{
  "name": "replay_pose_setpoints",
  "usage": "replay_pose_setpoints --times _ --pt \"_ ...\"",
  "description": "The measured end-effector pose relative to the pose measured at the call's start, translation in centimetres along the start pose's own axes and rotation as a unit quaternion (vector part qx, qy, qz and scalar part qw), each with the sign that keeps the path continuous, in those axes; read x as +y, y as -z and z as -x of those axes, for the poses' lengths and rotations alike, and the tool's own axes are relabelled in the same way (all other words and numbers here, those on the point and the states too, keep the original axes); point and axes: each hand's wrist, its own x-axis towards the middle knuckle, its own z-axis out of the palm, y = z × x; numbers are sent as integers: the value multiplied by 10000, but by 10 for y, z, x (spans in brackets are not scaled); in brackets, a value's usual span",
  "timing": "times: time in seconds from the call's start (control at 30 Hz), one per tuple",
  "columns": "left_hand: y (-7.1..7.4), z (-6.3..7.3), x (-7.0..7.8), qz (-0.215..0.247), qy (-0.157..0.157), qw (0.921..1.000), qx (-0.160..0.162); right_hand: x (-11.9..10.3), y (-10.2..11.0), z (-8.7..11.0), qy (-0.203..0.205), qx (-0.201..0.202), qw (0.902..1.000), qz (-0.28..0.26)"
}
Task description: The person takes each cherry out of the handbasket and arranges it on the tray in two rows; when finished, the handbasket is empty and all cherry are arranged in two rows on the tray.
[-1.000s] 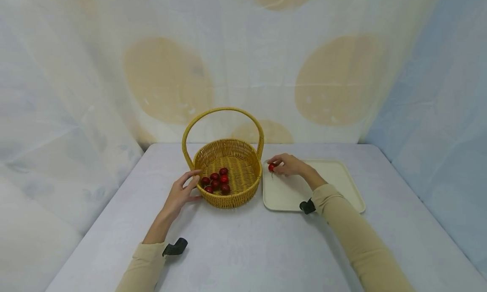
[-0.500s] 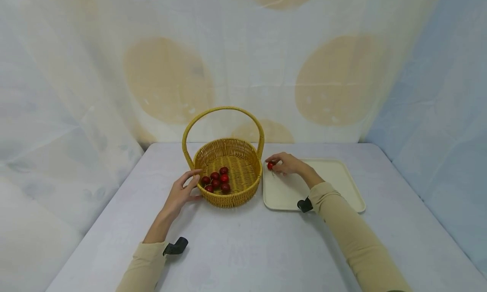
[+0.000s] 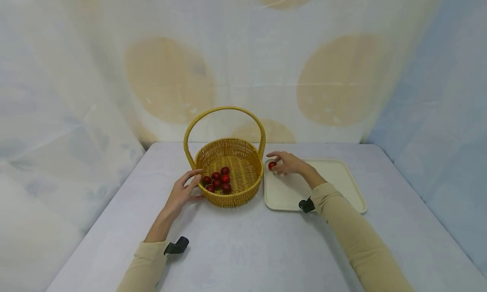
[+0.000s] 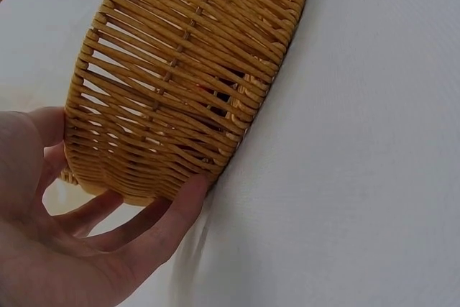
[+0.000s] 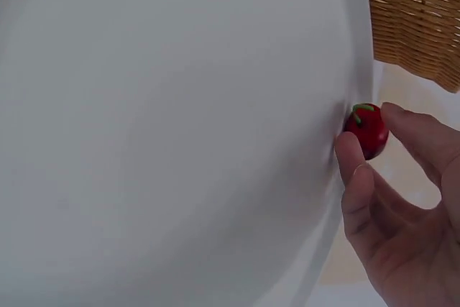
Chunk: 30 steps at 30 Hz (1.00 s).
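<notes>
A dark red cherry (image 5: 368, 134) with a short green stem lies at the left rim of the off-white tray (image 3: 323, 190). My right hand (image 3: 288, 163) is spread around it. In the right wrist view the thumb tip is at one side of the cherry and a finger overlaps the other. From above, the index finger stands lifted off the fruit. My left hand (image 3: 181, 195) steadies the yellow woven basket (image 3: 228, 200), thumb at the rim and fingertips (image 4: 188, 190) on its outer wall. Several more cherries (image 3: 217, 182) are in the basket's near left part.
The basket's tall arched handle (image 3: 224, 108) rises above it. Basket and tray stand almost side by side on a white-covered table (image 3: 243, 245). Pale curtains (image 3: 258, 64) with round tan patches hang behind and at both sides.
The right index finger has lifted away from the cherry, which stays at the tray's left rim. The left hand and basket hold still; the head view has shifted slightly.
</notes>
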Motion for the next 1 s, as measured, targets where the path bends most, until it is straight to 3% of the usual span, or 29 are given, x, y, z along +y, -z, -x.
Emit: replay_pose_setpoints --times 0.27,0.6,0.83,1.0 --pt "-1 0 2 -49 59 10000 34 -17 17 12 480 223 9984 199" --pt "-1 1 3 -37 74 9999 71 -31 26 29 327 278 9984 371" --pt "0 2 5 -32 31 10000 54 -46 24 36 975 727 9908 593" --pt "1 -3 -3 39 73 9999 65 -58 20 36 1380 922 9848 517"
